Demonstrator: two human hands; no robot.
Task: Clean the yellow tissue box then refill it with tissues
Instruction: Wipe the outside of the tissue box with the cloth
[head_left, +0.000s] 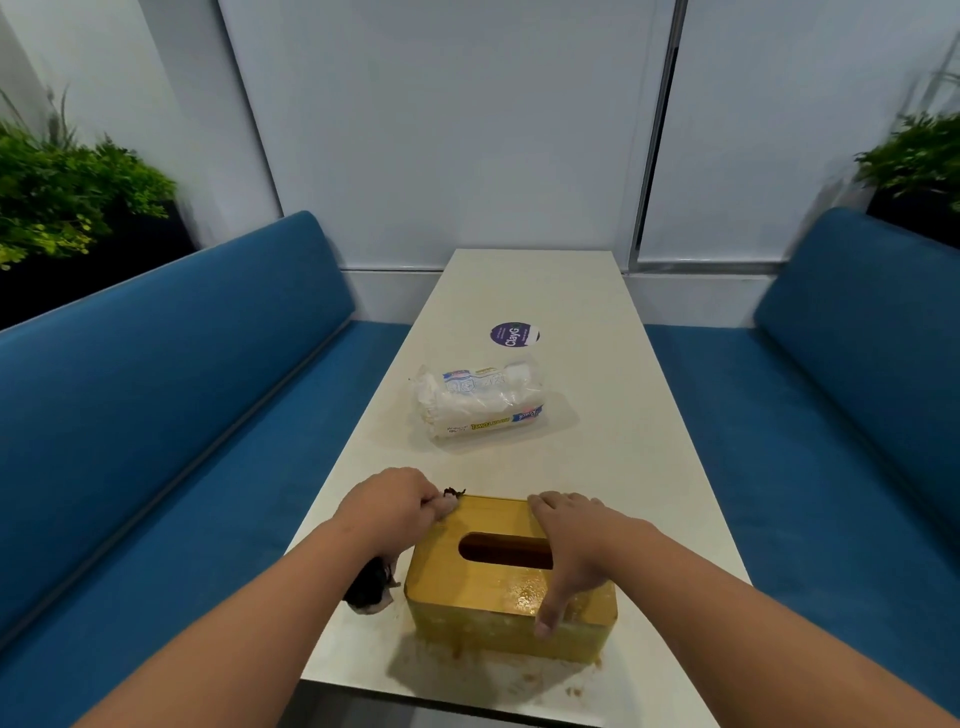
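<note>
The yellow tissue box (483, 587) stands near the front edge of the white table (530, 291), its oval slot dark and empty. Wet brown specks cover its near right top and front. My left hand (389, 506) is shut on a soiled white tissue (451, 497), pressed at the box's far left corner. My right hand (576, 551) lies across the right side of the lid, fingers at the far edge and thumb over the front edge, holding the box. A clear plastic pack of tissues (480, 405) lies further up the table.
A crumpled dirty tissue (370, 592) lies on the table left of the box. Brown smears stain the table in front of the box. A round purple sticker (513, 334) sits beyond the pack. Blue benches (156, 415) flank the table; plants stand behind both.
</note>
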